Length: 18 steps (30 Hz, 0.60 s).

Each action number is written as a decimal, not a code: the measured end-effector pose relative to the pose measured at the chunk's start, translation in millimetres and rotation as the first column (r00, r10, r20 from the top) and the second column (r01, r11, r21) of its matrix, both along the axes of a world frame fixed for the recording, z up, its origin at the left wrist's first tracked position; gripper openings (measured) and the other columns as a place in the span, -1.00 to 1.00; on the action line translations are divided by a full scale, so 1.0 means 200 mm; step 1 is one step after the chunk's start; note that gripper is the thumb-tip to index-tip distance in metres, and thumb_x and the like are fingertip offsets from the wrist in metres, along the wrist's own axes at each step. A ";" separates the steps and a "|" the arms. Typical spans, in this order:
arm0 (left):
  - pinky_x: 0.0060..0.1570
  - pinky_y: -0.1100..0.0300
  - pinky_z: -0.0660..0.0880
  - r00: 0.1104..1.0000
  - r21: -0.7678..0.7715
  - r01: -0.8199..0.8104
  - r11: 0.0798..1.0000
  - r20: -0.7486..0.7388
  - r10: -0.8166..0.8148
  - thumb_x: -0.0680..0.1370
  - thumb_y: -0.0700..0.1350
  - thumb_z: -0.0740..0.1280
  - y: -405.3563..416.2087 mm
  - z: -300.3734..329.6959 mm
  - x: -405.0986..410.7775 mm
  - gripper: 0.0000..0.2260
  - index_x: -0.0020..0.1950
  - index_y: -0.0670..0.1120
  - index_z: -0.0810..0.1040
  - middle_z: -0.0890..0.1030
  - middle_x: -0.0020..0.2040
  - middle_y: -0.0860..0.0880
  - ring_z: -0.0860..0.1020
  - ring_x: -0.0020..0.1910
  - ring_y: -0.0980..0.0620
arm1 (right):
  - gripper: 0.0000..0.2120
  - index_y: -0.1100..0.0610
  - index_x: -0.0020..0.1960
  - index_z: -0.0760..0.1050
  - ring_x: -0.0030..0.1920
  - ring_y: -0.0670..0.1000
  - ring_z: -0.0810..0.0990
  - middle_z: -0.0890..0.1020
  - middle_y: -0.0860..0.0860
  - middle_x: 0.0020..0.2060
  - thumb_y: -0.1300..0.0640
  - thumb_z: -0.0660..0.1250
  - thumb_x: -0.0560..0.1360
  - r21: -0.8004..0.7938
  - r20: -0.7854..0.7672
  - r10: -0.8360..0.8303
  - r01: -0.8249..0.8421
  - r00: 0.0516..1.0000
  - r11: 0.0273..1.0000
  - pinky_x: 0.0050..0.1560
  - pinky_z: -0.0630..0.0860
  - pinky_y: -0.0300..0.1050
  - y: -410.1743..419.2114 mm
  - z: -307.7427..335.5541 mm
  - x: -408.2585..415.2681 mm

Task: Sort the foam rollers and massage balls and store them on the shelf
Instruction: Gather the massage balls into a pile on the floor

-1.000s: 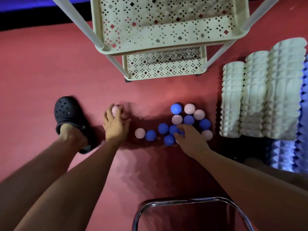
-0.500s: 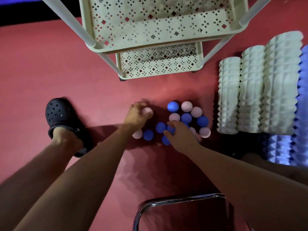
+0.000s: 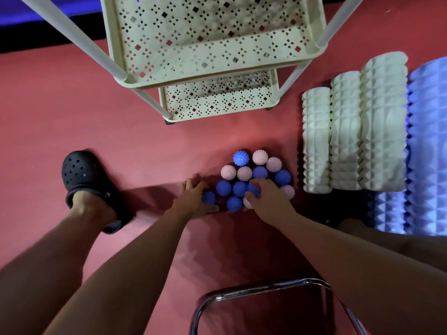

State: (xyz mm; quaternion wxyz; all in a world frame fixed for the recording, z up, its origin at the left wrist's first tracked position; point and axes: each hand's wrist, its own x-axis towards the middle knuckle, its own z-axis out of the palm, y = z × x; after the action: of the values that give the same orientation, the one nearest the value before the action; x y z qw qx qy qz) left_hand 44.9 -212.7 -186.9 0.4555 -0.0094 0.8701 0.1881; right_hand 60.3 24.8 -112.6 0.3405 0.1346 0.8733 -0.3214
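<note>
Dropping back, left hand point(image 3: 193, 201) left its white ball point(image 3: 228, 172) among the cluster.

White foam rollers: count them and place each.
3 white rollers side by side on the red floor: one nearest the balls, one in the middle, one beside the blue roller. None seems hidden.

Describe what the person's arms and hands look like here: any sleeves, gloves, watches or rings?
Both forearms are bare all the way to the frame edge, with no sleeve visible. The left hand and right hand are ungloved. No watch, band or ring shows on either, though the fingers are slightly blurred.
</note>
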 end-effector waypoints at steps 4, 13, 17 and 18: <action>0.36 0.04 0.13 0.996 0.040 0.024 0.999 -0.087 -0.020 0.39 0.08 0.55 0.02 -0.04 0.04 -0.36 0.40 -0.06 0.43 0.39 0.33 -0.20 0.29 0.35 -0.24 | -0.62 0.10 0.34 0.47 0.21 0.11 0.53 0.52 0.06 0.22 -0.01 0.34 0.58 -0.031 0.004 0.000 0.000 1.000 1.000 0.25 0.46 0.06 -0.03 0.03 0.03; -0.40 0.18 0.46 0.792 0.244 -0.610 0.754 0.194 0.579 0.41 0.08 0.56 0.14 0.05 -0.01 -0.57 0.14 0.02 0.46 0.62 -0.17 -0.14 0.50 -0.44 0.06 | -0.65 0.12 0.34 0.48 0.20 0.15 0.55 0.57 0.10 0.20 -0.01 0.29 0.61 0.032 0.074 -0.153 0.151 0.985 0.988 0.23 0.49 0.09 0.14 0.08 0.03; -0.56 0.25 0.41 0.742 0.317 -0.668 0.673 0.211 0.637 0.46 0.06 0.53 0.33 0.15 -0.11 -0.69 0.05 0.07 0.44 0.62 -0.09 -0.08 0.55 -0.42 0.04 | -0.67 0.18 0.32 0.50 0.22 0.18 0.53 0.58 0.14 0.19 0.05 0.31 0.61 0.028 0.033 -0.142 0.141 0.989 0.990 0.25 0.44 0.07 0.17 0.08 0.06; -0.52 0.23 0.44 0.748 0.306 -0.661 0.685 0.199 0.633 0.43 0.13 0.53 0.37 0.16 -0.12 -0.65 0.07 0.10 0.45 0.61 -0.06 -0.02 0.57 -0.35 0.04 | -0.66 0.20 0.33 0.49 0.23 0.18 0.52 0.57 0.15 0.21 0.06 0.31 0.62 0.024 0.038 -0.129 0.128 0.991 0.991 0.26 0.43 0.06 0.18 0.08 0.06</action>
State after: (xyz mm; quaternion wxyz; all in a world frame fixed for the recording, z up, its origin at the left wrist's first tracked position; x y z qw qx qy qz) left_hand 21.1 -139.0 -155.1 0.3867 -0.2400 0.7429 0.4908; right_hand 72.0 60.3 -96.2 0.3349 0.2005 0.8592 -0.3307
